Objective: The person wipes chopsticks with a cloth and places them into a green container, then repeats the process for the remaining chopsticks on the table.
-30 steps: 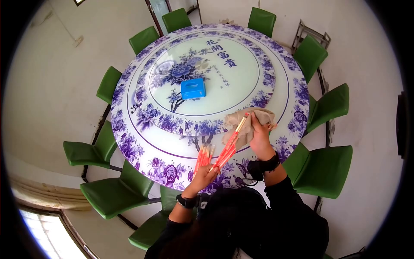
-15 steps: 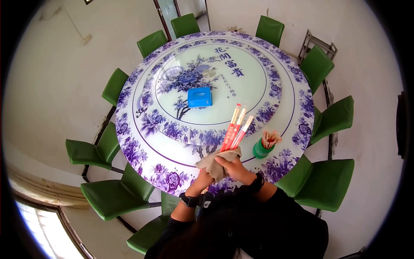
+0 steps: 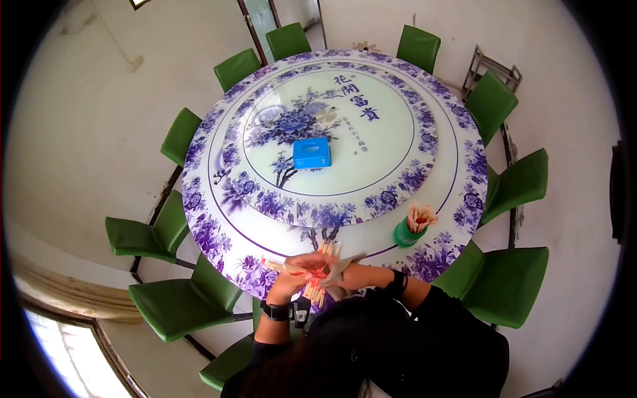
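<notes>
My left hand (image 3: 289, 278) is closed around chopsticks with red-and-white sleeves (image 3: 273, 265), which point out to the left. Beneath both hands a bundle of pale chopsticks with red parts (image 3: 313, 292) lies at the near edge of the table. My right hand (image 3: 350, 276) grips a grey-brown cloth (image 3: 340, 266) close beside the left; some of its fingers are hidden by the cloth. To the right of my hands stands a green cup (image 3: 405, 236) full of pale, reddish-tipped sticks.
The round table (image 3: 265, 247) has a purple floral pattern and a raised round turntable (image 3: 358, 189). On the turntable sits a blue tissue box (image 3: 311, 154). Green chairs (image 3: 505, 284) surround the table, and a folded metal frame (image 3: 491, 69) leans by the back wall.
The chopsticks were upright in the cloth between both hands; now one part points left in my left hand and a bundle is lower. Both hands have come down and nearer.
</notes>
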`<state>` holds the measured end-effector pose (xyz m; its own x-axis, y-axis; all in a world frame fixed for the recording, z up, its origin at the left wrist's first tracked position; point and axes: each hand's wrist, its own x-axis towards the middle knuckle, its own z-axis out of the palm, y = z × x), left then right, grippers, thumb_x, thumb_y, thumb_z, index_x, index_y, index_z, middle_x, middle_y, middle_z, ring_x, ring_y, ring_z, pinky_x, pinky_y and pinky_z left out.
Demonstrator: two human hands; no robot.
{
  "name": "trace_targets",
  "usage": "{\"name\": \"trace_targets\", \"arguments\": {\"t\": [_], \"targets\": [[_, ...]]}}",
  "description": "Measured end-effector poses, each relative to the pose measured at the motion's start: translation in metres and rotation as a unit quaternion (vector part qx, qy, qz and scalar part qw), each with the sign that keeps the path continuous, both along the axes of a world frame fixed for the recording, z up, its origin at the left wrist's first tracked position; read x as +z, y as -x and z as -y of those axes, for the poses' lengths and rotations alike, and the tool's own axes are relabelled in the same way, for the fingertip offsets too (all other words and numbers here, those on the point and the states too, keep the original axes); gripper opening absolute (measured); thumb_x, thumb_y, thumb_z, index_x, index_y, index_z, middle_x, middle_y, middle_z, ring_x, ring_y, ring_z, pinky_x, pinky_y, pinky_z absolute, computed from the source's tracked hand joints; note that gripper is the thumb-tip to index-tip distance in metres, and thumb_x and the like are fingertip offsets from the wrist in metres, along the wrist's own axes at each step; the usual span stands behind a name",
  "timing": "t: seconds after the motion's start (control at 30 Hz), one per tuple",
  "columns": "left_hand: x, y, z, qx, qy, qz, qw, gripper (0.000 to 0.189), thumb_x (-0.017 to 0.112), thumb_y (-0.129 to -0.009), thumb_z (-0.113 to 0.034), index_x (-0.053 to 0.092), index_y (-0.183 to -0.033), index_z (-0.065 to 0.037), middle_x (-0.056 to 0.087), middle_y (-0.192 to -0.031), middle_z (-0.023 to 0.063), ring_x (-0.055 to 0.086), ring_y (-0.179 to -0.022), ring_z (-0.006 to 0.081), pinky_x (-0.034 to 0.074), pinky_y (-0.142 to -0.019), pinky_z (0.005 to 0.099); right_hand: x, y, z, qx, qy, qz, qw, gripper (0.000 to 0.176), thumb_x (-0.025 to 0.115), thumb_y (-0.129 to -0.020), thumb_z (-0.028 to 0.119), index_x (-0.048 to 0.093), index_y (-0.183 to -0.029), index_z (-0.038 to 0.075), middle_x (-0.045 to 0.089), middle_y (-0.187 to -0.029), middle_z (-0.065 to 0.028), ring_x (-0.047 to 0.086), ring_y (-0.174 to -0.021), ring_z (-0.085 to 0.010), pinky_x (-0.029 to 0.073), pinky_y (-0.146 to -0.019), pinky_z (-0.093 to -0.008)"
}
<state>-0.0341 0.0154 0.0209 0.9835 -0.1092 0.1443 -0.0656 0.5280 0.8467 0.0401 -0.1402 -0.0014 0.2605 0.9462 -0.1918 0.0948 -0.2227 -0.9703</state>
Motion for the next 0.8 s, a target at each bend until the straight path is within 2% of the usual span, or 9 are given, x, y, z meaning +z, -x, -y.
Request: {"name": "trace_targets", "arguments": {"t": [0.03,0.07,0.17,0.33,0.47,0.53,0.63,0.67,0.8], "targets": [[0.0,0.001,-0.002,-0.038,0.025,0.029,0.999,0.028,0.059,-0.073,-0.024,0.05,-0.087,-0.002,0.054,-0.077,0.0133,0.053,-0.079,0.0256,0.038,-0.08,0.0415,-0.008,0.002,-0.003,0.0,-0.002,-0.002,1.0,0.023,0.053,-0.076,0.023,0.052,-0.082,0.0,0.054,-0.067,-0.0082,0.051,-0.065,-0.0172,0.038,-0.061,-0.0281],[-0.002,0.002,0.003,-0.006,0.011,0.035,0.999,0.028,0.047,-0.08,-0.03,0.045,-0.067,-0.006,0.045,-0.054,0.0059,0.048,-0.053,0.0203,0.042,-0.069,0.039,-0.021,0.003,-0.007,0.022,-0.041,0.062,0.997,0.023,0.052,-0.076,0.024,0.052,-0.082,0.001,0.054,-0.067,-0.0092,0.051,-0.065,-0.0192,0.038,-0.061,-0.0291],[-0.004,0.004,0.004,0.061,0.031,-0.001,0.998,0.034,0.039,-0.083,-0.035,0.039,-0.063,-0.008,0.036,-0.048,0.0018,0.04,-0.044,0.0171,0.041,-0.063,0.0365,-0.012,0.003,-0.005,0.053,-0.054,0.11,0.991,0.025,0.049,-0.078,0.028,0.054,-0.084,0.004,0.054,-0.076,-0.0133,0.051,-0.068,-0.0236,0.038,-0.064,-0.0315],[0.013,0.013,0.009,0.131,0.077,0.029,0.988,0.035,0.037,-0.084,-0.036,0.032,-0.06,-0.011,0.029,-0.046,-0.0021,0.029,-0.041,0.01,0.033,-0.051,0.0285,0.003,0.009,0.019,0.008,-0.068,0.031,0.997,0.032,0.048,-0.079,0.031,0.05,-0.094,0.003,0.052,-0.086,-0.0142,0.051,-0.078,-0.0218,0.039,-0.069,-0.0307],[0.017,0.014,0.014,0.108,0.076,0.04,0.99,0.034,0.036,-0.085,-0.035,0.032,-0.061,-0.011,0.028,-0.047,-0.0017,0.029,-0.042,0.0102,0.034,-0.052,0.0286,-0.001,0.016,0.041,0.025,0.005,-0.021,0.999,0.033,0.047,-0.08,0.03,0.047,-0.098,0.002,0.052,-0.085,-0.0133,0.05,-0.078,-0.0207,0.039,-0.069,-0.0299],[0.017,0.011,0.021,0.086,0.06,0.035,0.994,0.034,0.035,-0.085,-0.035,0.032,-0.061,-0.011,0.029,-0.048,-0.0013,0.03,-0.043,0.0109,0.034,-0.054,0.0291,-0.001,0.02,0.054,-0.024,0.05,0.01,0.998,0.049,0.053,-0.076,0.035,0.042,-0.107,-0.002,0.052,-0.09,-0.0151,0.05,-0.082,-0.0174,0.04,-0.072,-0.0265],[0.011,-0.004,0.037,0.07,0.044,0.016,0.996,0.034,0.034,-0.085,-0.035,0.033,-0.062,-0.01,0.03,-0.048,-0.0008,0.032,-0.044,0.012,0.035,-0.055,0.0295,0.024,0.013,0.083,-0.007,0.114,-0.047,0.992,0.039,0.052,-0.077,0.031,0.046,-0.102,0.001,0.053,-0.091,-0.0136,0.051,-0.081,-0.0162,0.041,-0.069,-0.0269],[0.011,-0.012,0.041,0.058,0.039,0.024,0.997,0.034,0.032,-0.086,-0.035,0.033,-0.063,-0.01,0.03,-0.049,-0.0002,0.033,-0.046,0.0125,0.035,-0.057,0.0294,-0.003,0.02,0.098,-0.081,0.037,-0.001,0.996,0.027,0.051,-0.077,0.026,0.051,-0.092,0.003,0.053,-0.088,-0.0106,0.05,-0.079,-0.0148,0.04,-0.066,-0.0275],[0.012,-0.055,0.051,0.047,0.02,0.039,0.998,0.033,0.033,-0.086,-0.035,0.032,-0.063,-0.01,0.03,-0.052,0.0009,0.032,-0.05,0.0138,0.033,-0.064,0.0318,-0.084,0.026,0.171,-0.273,-0.039,0.082,0.958,0.018,0.054,-0.074,0.016,0.052,-0.087,0.003,0.053,-0.086,-0.0096,0.05,-0.078,-0.0177,0.04,-0.067,-0.0294]]}}
